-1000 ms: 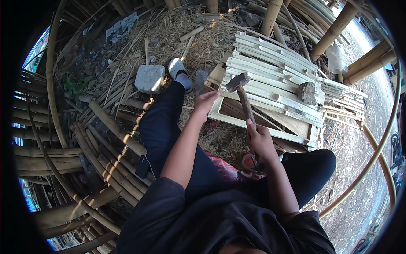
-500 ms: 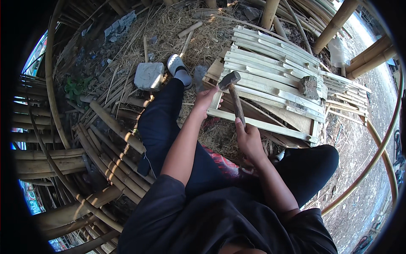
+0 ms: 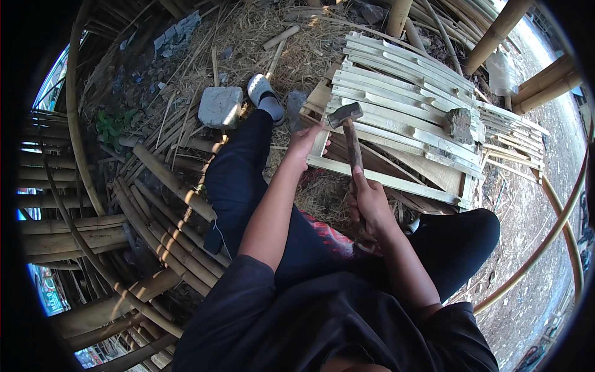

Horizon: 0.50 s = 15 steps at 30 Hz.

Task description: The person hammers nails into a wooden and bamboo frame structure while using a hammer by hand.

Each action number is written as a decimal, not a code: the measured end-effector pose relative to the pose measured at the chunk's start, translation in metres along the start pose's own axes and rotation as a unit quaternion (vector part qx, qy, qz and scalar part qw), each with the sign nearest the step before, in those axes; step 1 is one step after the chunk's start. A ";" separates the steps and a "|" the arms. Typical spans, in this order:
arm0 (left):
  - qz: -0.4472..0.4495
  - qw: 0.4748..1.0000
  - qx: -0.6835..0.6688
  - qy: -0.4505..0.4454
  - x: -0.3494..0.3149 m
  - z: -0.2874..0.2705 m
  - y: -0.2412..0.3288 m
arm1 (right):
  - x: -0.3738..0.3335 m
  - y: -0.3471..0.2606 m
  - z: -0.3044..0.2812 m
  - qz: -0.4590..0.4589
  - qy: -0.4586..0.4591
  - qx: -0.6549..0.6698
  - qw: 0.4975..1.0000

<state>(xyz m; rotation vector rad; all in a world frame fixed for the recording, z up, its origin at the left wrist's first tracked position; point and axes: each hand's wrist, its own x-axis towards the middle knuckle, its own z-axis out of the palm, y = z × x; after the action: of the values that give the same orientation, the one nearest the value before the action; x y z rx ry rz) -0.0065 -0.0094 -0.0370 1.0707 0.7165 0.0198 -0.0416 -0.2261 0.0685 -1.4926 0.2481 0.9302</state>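
Hands (image 3: pixel 302 147) (image 3: pixel 372 203): right, hammer (image 3: pixel 353 147); left, slatted frame (image 3: pixel 401 110)

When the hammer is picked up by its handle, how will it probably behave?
The hammer probably feels top-heavy, because its thick, metal-looking head sits at one end. The handle looks wooden and straight, so likely stiff. Laid down, the blocky head should discourage rolling.

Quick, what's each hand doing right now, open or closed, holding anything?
Left hand: at the slatted frame's left end; whether it grips cannot be told.
Right hand: closed, holding the hammer by its handle.
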 end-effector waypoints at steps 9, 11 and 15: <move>-0.003 1.000 0.003 0.016 -0.002 0.005 0.001 | -0.002 -0.008 -0.011 -0.028 0.022 0.027 0.999; -0.005 1.000 0.003 0.013 -0.002 0.004 0.002 | 0.000 -0.006 -0.005 0.010 0.006 0.006 1.000; -0.001 1.000 0.003 0.012 -0.002 0.002 0.001 | -0.002 -0.008 -0.002 0.031 -0.019 0.042 0.998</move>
<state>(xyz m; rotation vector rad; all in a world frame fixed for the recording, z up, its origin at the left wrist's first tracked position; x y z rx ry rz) -0.0066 -0.0111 -0.0348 1.0775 0.7398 0.0277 -0.0372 -0.2268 0.0756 -1.3954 0.3044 0.9846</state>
